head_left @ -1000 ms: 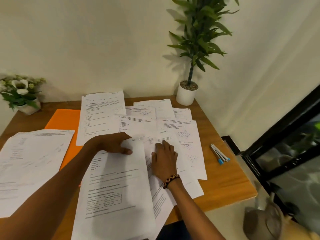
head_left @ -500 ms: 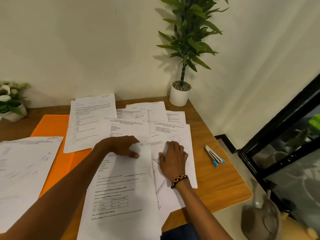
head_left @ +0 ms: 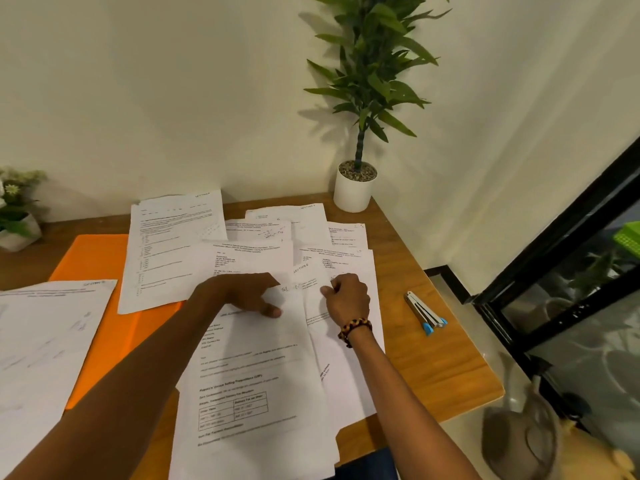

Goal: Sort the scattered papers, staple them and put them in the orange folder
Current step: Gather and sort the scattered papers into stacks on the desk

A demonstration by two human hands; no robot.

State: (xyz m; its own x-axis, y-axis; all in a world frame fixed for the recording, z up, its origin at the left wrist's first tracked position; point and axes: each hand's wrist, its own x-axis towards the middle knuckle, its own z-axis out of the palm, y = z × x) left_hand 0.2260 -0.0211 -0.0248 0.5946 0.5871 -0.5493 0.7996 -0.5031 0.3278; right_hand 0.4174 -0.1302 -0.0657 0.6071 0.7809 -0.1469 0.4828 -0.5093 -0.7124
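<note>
White pot (head_left: 354, 192), stapler (head_left: 425, 314), orange folder (head_left: 93, 261)

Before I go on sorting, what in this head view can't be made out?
- Orange folder: mostly covered by sheets.
- Printed text on the papers: too small and blurred to read.
- Right hand fingers: curled under, so their grip on paper is unclear.
- Flower pot: cut off by the left edge.
</note>
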